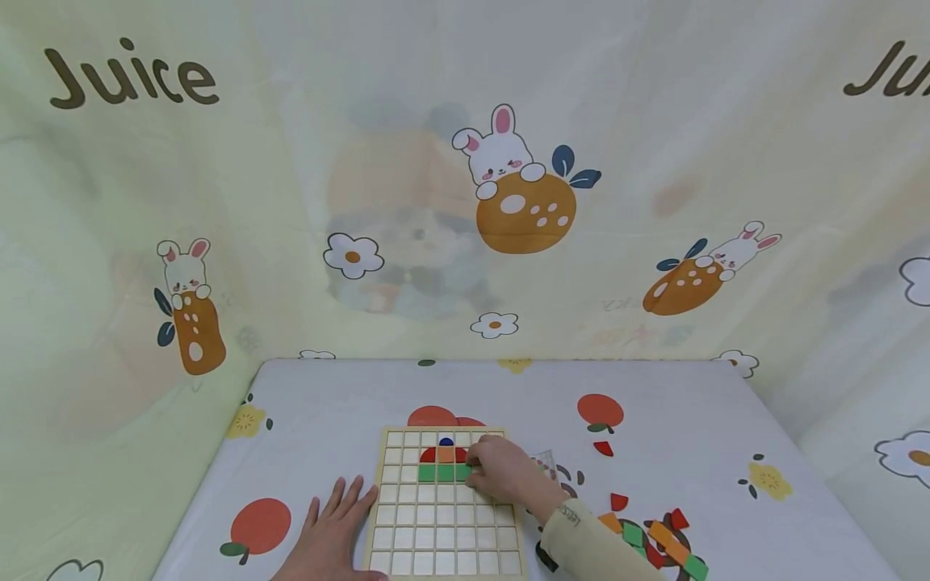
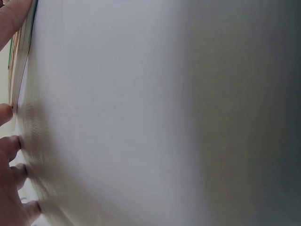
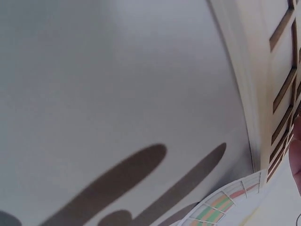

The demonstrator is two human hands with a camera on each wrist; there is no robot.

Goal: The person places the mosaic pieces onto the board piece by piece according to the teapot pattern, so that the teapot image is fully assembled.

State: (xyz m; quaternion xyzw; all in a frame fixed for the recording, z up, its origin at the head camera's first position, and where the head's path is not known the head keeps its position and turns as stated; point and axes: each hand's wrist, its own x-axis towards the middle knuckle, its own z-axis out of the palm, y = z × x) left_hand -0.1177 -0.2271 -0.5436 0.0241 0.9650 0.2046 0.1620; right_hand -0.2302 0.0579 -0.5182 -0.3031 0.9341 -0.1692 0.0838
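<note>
A wooden grid board lies on the table in front of me. In its upper part sit a row of green squares, an orange square between two red curved pieces, and a blue piece on top. My left hand rests with fingers spread along the board's left edge, holding no piece. My right hand is over the board's right side, thumb and fingertips bent close to the right red piece and the end of the green row. I cannot tell whether they pinch a piece.
Loose orange, green and red pieces lie scattered right of the board, partly behind my right sleeve. A printed pattern card lies beside the board's right edge. A patterned cloth hangs behind the table.
</note>
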